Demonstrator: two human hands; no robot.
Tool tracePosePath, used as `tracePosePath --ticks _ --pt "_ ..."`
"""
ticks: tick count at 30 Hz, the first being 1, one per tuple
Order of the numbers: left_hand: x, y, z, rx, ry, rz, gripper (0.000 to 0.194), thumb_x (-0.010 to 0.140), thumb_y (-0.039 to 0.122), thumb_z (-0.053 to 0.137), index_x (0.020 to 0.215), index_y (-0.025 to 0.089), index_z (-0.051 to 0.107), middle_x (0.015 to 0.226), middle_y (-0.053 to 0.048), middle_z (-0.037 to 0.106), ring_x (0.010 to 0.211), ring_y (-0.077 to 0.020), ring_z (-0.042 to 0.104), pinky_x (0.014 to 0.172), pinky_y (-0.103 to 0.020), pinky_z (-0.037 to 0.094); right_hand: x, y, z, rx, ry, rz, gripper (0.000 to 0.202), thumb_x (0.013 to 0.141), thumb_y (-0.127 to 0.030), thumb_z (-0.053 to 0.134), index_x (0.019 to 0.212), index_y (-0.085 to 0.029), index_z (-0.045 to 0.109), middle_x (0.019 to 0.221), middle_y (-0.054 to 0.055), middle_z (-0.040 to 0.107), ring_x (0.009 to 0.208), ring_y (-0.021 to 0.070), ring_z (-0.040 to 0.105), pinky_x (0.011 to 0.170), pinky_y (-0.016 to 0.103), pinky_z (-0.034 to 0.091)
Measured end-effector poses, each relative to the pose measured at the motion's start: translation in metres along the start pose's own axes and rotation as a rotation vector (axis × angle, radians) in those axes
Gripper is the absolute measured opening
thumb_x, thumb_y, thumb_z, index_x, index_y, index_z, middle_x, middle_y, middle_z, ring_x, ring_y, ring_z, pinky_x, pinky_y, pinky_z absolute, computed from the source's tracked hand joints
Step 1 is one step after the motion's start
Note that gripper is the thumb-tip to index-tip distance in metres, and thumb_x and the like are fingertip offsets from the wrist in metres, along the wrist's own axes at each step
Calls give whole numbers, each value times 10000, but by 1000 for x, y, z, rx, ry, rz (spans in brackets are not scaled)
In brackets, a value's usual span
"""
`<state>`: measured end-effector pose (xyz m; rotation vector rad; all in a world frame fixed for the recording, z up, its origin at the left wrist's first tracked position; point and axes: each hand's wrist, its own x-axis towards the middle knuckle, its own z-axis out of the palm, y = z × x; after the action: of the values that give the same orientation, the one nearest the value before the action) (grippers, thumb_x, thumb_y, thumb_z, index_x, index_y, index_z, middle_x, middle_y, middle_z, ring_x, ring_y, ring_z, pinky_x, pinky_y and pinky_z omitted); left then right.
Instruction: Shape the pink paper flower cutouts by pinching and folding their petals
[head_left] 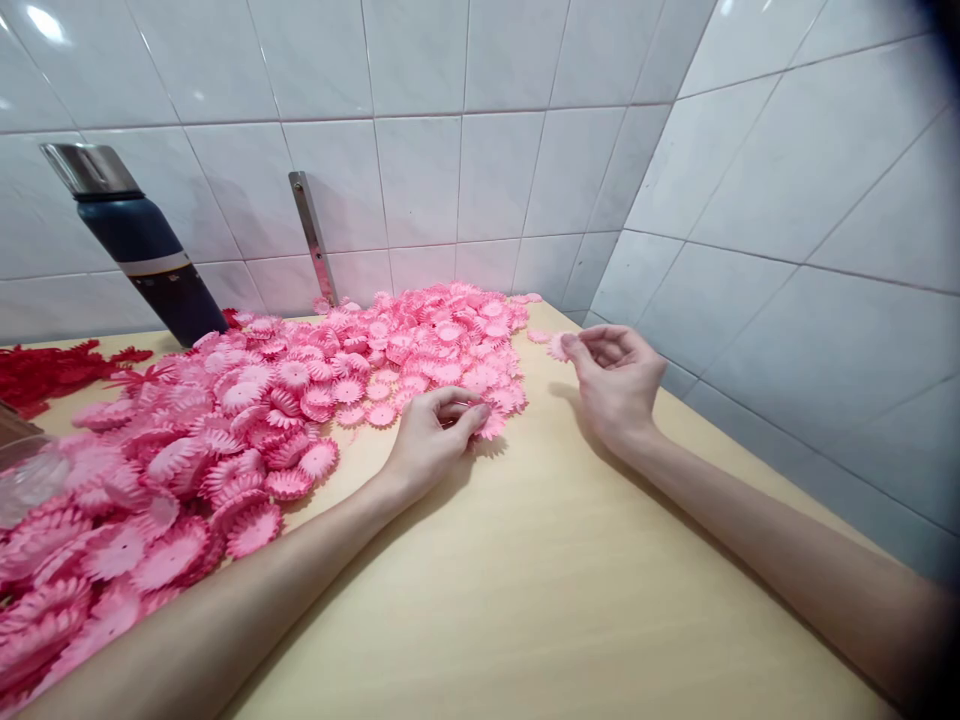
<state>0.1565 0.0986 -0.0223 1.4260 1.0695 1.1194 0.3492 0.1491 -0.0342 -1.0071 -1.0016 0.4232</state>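
Two frilled pink discs are being pinched, one by each of the hands, above a pale table (487,600). By the left hand (431,440), just off the centre of the view toward 7 o'clock, the left disc (493,424) is gripped between thumb and forefinger, with much of its toothed rim left uncovered. By the right hand (619,385), at 3 o'clock, the right disc (557,347), paler in tone, is pinched between thumb and forefinger, and the other fingers are curled in.

From 8 round to 12 o'clock, the table is covered by a pile of pink discs (292,375), overlapped and tilted every way. A loose disc (538,336) is seen at about 2 o'clock, near the right disc. Red pieces (45,375) are heaped at 9 o'clock, and some clear plastic (30,485) is partly shown below them. A dark blue bottle (169,260) is placed between 9 and 10 o'clock. At 10 o'clock, a metal strip (310,225) is set against the tiled wall (420,60).
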Motion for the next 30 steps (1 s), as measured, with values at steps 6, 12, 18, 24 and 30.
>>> tracePosePath --ticks 6,12,18,24,30 --pt "0 5 0 -60 12 15 173 767 273 675 846 118 671 662 -21 640 557 -109 576 546 -228 475 -21 -14 6 -216 -546 -162 243 868 -416 591 994 -236 693 1339 105 549 1287 284 464 938 443 466" --pt "0 8 -1 -111 -14 -19 188 781 252 644 907 125 702 758 -40 676 618 -122 598 613 -250 506 -29 -19 3 -184 -677 -193 300 705 -342 776 961 -210 691 967 74 698 948 243 643 853 398 503" --pt "2 3 -1 -183 -42 -9 235 784 264 650 963 111 638 912 -73 649 702 -143 626 613 -271 521 -34 -17 5 -136 -725 -45 246 730 -324 746 923 -179 694 809 59 716 707 194 644 625 320 480" --pt "2 2 -2 -149 -59 -6 226 791 245 651 969 109 622 902 -71 637 756 -150 634 629 -259 527 -35 -19 5 -179 -709 -92 233 802 -334 676 973 -187 619 728 35 686 621 167 622 556 289 449" --pt "1 0 -2 -59 -125 29 298 776 227 671 1038 113 588 846 -62 639 769 -165 638 650 -273 527 -38 -19 4 -119 -756 -57 215 849 -368 623 918 -221 481 664 -1 670 544 153 602 506 269 428"
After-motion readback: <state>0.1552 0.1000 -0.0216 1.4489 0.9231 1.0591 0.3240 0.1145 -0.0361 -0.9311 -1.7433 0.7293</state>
